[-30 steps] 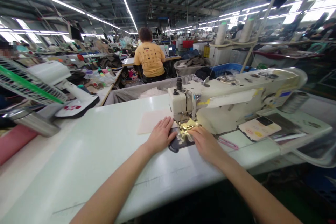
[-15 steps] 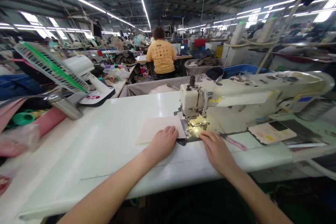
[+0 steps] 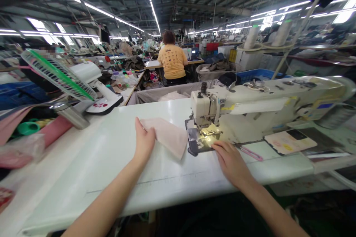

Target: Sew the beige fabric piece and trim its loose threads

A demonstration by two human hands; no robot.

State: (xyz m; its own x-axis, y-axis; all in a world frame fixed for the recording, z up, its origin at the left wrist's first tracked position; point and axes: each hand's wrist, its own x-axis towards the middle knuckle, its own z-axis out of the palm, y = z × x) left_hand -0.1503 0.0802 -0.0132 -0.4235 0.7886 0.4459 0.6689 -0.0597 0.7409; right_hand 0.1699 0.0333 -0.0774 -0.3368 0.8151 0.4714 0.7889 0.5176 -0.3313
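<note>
My left hand point(image 3: 144, 140) pinches the left corner of a pale pink fabric piece point(image 3: 169, 136) between thumb and fingers. The piece slants over the table, its right corner hanging toward me, apart from the sewing machine point(image 3: 204, 105). By the lit metal needle plate point(image 3: 204, 143), my right hand point(image 3: 232, 161) rests with its fingers pressed together at the plate's right front edge. Whatever those fingertips may hold is too small to make out. Just right of that hand lies a pair of pink-handled thread snips point(image 3: 251, 153).
A phone point(image 3: 290, 141) lies on the table at the right. To the left stand a fan point(image 3: 94, 96) and a steel flask point(image 3: 71, 114). Behind the table is a grey cloth-lined bin point(image 3: 147, 94); beyond it a person in a yellow shirt point(image 3: 172, 61) sits facing away.
My left hand has moved left, from lying flat on the fabric to gripping its left corner. The fabric has slid away from the needle plate and turned. My right hand stays nearly still.
</note>
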